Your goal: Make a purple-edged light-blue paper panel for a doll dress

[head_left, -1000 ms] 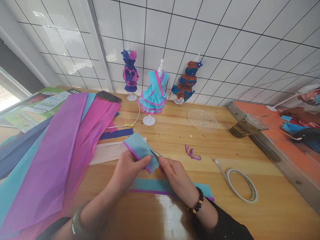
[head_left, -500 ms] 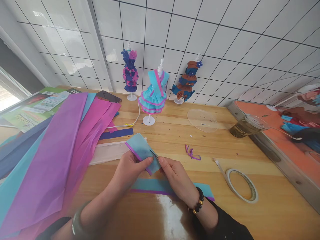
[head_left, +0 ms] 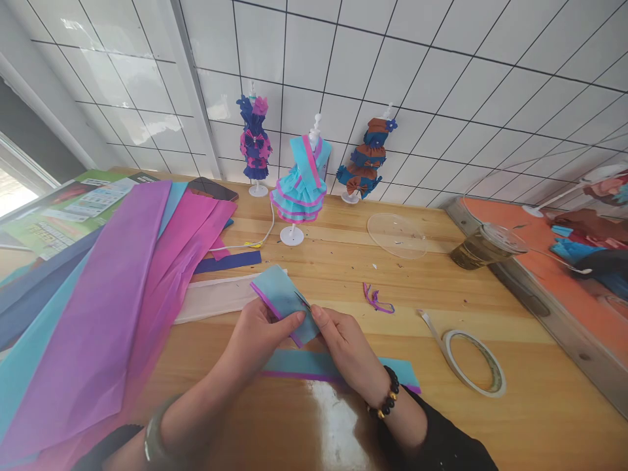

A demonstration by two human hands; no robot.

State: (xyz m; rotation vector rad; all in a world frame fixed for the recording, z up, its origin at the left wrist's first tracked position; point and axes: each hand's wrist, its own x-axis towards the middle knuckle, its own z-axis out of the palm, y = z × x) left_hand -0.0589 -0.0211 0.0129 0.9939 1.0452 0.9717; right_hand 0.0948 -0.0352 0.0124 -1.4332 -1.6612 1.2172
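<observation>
My left hand (head_left: 265,330) pinches a folded piece of light-blue crepe paper (head_left: 277,288) with a purple border, held up above the table. My right hand (head_left: 343,340) is closed around small scissors (head_left: 303,301); their thin dark blades lie against the paper's right-hand part, while the handles are hidden by the fingers. Beneath both hands a longer blue strip (head_left: 400,373) with a purple edge lies flat, partly covered by my right hand.
Three dressed mini mannequins, a navy-pink one (head_left: 255,140), a blue-pink one (head_left: 300,186) and a brown-blue one (head_left: 369,157), stand by the tiled wall. Crepe sheets (head_left: 98,301) are piled left. Tape roll (head_left: 500,376), purple scraps (head_left: 377,302), clear disc (head_left: 396,235) and lidded cup (head_left: 473,252) lie right.
The folded paper and my left hand have shifted slightly to the right, toward the scissors. My right hand stays nearly in place.
</observation>
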